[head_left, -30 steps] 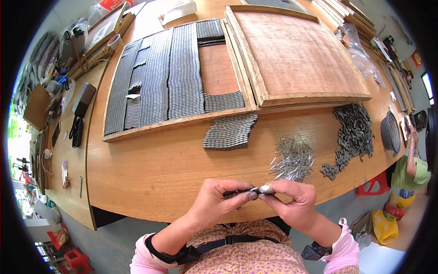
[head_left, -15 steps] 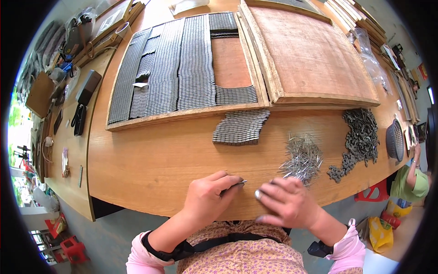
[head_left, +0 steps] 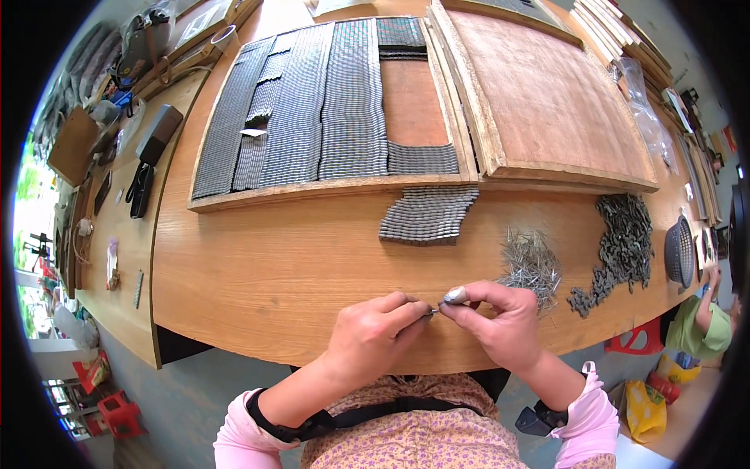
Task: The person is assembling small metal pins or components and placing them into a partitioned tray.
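Observation:
My left hand [head_left: 367, 332] is closed in a pinch on a thin metal pin [head_left: 434, 311], whose bright tip sticks out toward the right. Fingertip to fingertip with it, my right hand [head_left: 500, 320] is also pinched closed; whatever lies between its fingers is too small to make out. A pale covering shows on one right fingertip. Beyond the right hand lies a loose heap of silvery pins [head_left: 531, 266]. Farther right spreads a pile of small dark grey pieces [head_left: 625, 246]. A linked mat of such grey pieces [head_left: 430, 215] rests on the table ahead of my hands.
A wooden-framed tray [head_left: 336, 186] holds long strips of grey linked pieces. Next to it stands a bare wooden board with a raised rim [head_left: 562, 102]. A dark mesh basket [head_left: 678, 250] sits at the right table edge, near a person in green [head_left: 699, 320].
My right hand has come left from beside the pin heap, and its fingers have closed to meet the left hand's pin. The left hand has shifted slightly right in the picture.

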`<state>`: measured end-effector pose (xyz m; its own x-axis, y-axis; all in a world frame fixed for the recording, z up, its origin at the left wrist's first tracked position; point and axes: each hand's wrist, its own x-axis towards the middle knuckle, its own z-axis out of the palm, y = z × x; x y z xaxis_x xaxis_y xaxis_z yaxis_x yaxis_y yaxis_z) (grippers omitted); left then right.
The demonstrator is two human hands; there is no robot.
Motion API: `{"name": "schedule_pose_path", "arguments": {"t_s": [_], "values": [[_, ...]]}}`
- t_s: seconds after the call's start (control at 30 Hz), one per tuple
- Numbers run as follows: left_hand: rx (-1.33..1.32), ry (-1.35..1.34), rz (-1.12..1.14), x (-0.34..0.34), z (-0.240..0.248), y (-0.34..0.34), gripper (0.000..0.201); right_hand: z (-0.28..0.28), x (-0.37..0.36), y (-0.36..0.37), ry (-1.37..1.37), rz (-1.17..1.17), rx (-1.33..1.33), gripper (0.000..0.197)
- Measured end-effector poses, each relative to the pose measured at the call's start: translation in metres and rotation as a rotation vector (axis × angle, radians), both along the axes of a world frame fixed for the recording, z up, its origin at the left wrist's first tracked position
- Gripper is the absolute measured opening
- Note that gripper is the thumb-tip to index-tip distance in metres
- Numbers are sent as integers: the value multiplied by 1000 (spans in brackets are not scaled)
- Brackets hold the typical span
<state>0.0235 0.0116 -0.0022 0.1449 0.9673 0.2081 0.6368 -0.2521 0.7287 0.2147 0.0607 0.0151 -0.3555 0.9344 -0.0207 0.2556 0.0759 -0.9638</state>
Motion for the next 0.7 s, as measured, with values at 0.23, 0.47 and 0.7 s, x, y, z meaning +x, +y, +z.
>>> {"name": "schedule_pose_path", "arguments": {"t_s": [0.23,0.47,0.7], "values": [[-15,4,-10,-1,-1,-1,18,-8,-3,-2,66,19,-124,12],[12,56,-38,-2,2,0,21,-6,-6,-4,-3,36,74,12],[-2,23,-73,-3,-1,-1,22,-4,5,6,-188,308,644,23]]}}
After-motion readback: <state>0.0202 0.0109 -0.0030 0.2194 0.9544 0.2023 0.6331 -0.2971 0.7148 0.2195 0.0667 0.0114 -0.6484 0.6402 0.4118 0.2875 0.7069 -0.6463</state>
